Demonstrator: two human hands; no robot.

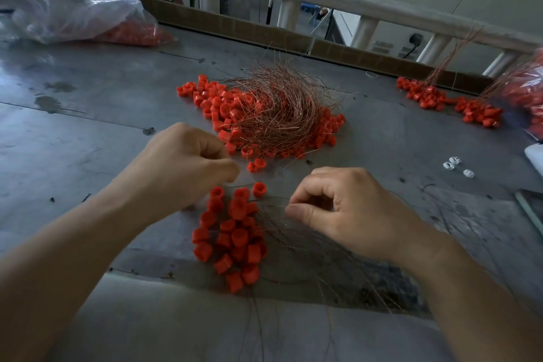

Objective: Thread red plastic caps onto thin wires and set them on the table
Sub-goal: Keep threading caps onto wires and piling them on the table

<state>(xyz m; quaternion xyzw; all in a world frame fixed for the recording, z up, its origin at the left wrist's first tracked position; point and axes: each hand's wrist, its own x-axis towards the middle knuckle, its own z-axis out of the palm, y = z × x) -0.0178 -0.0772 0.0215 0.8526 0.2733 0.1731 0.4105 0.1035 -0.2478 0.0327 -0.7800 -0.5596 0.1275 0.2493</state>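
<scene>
Surface [102,126] grey metal, scuffed and stained. Far left, clear plastic bag [76,16] slumped on its side, red pieces showing through. Centre, heap of red caps [211,103] with a tangle of copper wires [279,109] bedded on top. Far right, second cluster of caps [435,98], wires rising out of it toward the pale railing [352,0]. White bits [455,166], a few, right of centre, apart from everything red. Near edge: loose pile of caps [235,238] lies between the two hands; a fan of bare wires [329,261] spreads beside it, partly under the right wrist. Two stray caps [256,164] sit just past the left hand.

Left hand [182,167]: back up, knuckles bent, fingers curled in, thumb and forefinger tips meeting above the near pile; whether anything sits between them, cannot tell. Right hand [346,209]: fingers hooked, thumb and forefinger pinching one thin wire [279,198] that runs leftward toward the caps. Both forearms bare, reaching in from the near corners.
</scene>
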